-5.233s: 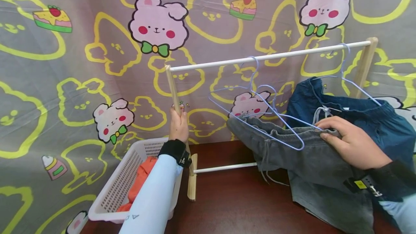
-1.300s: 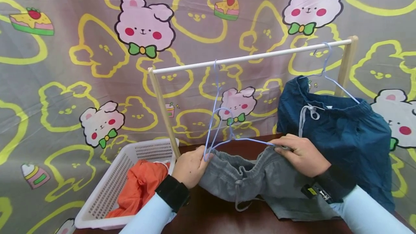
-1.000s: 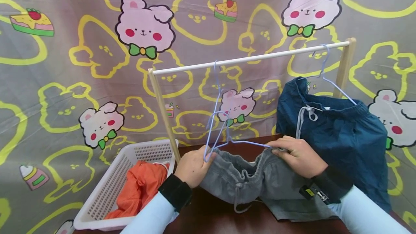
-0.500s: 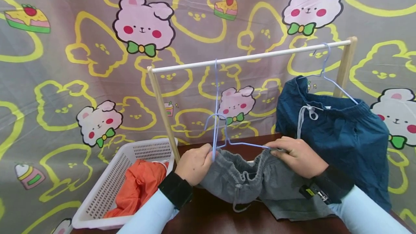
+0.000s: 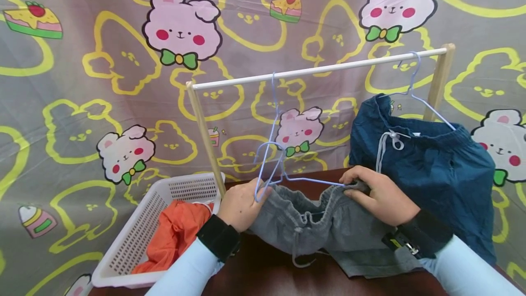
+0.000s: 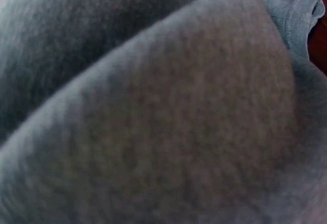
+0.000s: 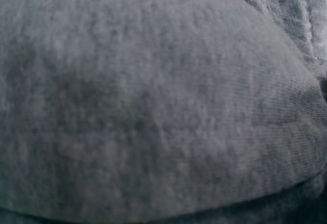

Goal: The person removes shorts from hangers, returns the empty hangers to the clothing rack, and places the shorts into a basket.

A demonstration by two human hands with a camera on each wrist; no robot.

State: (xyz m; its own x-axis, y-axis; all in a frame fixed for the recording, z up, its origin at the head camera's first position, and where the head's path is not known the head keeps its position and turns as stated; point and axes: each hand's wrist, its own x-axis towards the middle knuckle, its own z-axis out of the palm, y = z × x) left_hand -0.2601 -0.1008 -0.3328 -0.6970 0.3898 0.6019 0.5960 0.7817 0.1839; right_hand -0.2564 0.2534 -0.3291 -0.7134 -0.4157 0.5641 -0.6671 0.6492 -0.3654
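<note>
Grey drawstring shorts (image 5: 304, 239) are stretched between my two hands, waistband upward. My left hand (image 5: 240, 207) grips the left end of the waistband, and my right hand (image 5: 384, 195) pinches the right end. A lilac wire hanger (image 5: 314, 180) spans the waist opening, its hook up and its right arm reaching my right fingertips. Another lilac hanger (image 5: 274, 99) hangs on the rack's bar; its lower corner overlaps my left hand. Grey cloth of the shorts (image 6: 168, 122) fills most of the left wrist view, and the same cloth fills the right wrist view, hiding the fingers there.
Blue shorts (image 5: 423, 163) hang from a hanger at the right of the white-barred rack (image 5: 320, 70). A white basket (image 5: 123, 236) with orange clothing (image 5: 176, 232) stands left of the rack on the dark table (image 5: 263, 268). A patterned curtain (image 5: 255, 26) hangs behind.
My left hand has left the rack's post for the waistband. The grey shorts and my right hand have shifted left. The bare hanging hanger has slid left and turned; lately only slight shifts.
</note>
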